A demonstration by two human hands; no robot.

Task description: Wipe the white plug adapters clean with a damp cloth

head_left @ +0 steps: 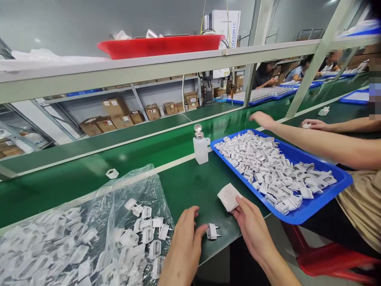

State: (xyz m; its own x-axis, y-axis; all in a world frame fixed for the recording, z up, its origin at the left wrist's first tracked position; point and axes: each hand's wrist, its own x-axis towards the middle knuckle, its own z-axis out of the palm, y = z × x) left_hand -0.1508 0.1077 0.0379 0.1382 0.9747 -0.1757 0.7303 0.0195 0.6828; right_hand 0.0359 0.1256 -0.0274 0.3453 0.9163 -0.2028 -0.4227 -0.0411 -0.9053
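Green matte bench point(190, 182), pronged white plug point(213, 231)

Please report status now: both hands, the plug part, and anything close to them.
Left hand open, fingertips beside white plug part on green table. Right hand pinching white cloth pad. Co-worker's arm over blue tray; parts bag at left.

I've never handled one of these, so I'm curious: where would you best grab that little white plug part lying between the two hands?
Probably by its blocky white body, not the pins. The plug part lies flat on the green table with two thin metal pins pointing right, toward the right hand. The left hand sits right beside the body end, so a pinch from above across the body's sides looks easiest.
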